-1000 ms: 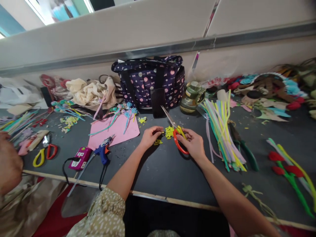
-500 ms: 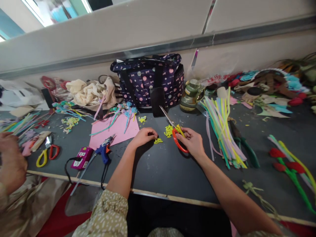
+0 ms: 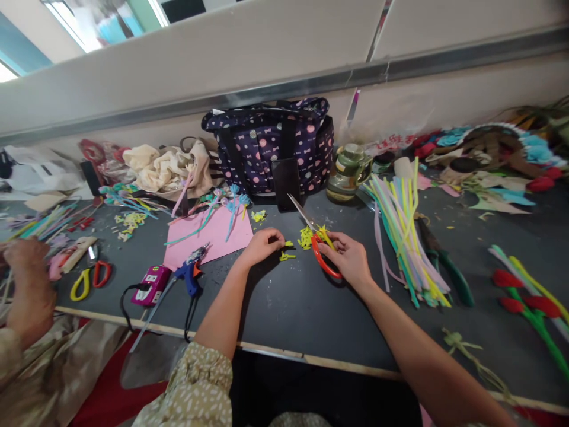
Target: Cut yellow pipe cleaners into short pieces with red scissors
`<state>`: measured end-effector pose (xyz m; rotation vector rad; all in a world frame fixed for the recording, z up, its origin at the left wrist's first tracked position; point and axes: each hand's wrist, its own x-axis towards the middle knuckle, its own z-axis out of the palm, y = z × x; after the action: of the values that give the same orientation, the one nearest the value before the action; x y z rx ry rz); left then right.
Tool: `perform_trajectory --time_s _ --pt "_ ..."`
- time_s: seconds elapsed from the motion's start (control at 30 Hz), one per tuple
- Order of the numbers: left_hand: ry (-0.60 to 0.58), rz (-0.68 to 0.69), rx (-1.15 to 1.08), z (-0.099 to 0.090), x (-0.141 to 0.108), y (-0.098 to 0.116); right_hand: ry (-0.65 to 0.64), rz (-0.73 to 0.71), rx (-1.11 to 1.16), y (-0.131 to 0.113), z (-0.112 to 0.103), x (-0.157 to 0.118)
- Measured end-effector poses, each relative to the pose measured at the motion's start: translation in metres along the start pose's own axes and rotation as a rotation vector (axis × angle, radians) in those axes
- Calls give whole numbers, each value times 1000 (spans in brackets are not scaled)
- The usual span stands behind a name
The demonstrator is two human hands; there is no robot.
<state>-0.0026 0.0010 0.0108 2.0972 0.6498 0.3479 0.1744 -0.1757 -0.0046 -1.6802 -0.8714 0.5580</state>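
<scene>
My right hand [image 3: 351, 256] holds scissors [image 3: 319, 250] with one red-orange and one yellow handle; their blades point away to the upper left and look closed. Just under the blades lies a small heap of short yellow pipe-cleaner pieces [image 3: 304, 238]. To the left, my left hand [image 3: 265, 245] is low over the table with thumb and fingers pinched together. At its fingertips shows a yellow pipe-cleaner piece [image 3: 288, 243]. A few more cut pieces [image 3: 287, 256] lie just below that hand.
Behind stand a dark patterned bag [image 3: 267, 148], a phone [image 3: 287, 184] and a green jug [image 3: 348, 172]. Pipe cleaners [image 3: 406, 237] and pliers [image 3: 448, 270] lie right. Left are pink paper [image 3: 213, 231], a glue gun [image 3: 190, 276], other scissors [image 3: 91, 276] and another person's hand [image 3: 29, 267].
The view has shifted slightly. My left fingers have moved a little away from the near yellow pieces, and one piece now shows at their tips. The right hand keeps hold of the scissors.
</scene>
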Motion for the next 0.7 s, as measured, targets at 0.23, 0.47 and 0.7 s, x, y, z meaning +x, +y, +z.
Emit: perform_trajectory --time_s 0.23,0.47,0.7 --pt "53 -67 -105 -3 -2 2 -22 3 -47 3 1 -1" --pt "56 -3 191 -3 -3 7 -23 -4 -79 4 3 -2" --pt "156 -79 -169 -2 0 7 -63 -22 -107 0 5 -6"
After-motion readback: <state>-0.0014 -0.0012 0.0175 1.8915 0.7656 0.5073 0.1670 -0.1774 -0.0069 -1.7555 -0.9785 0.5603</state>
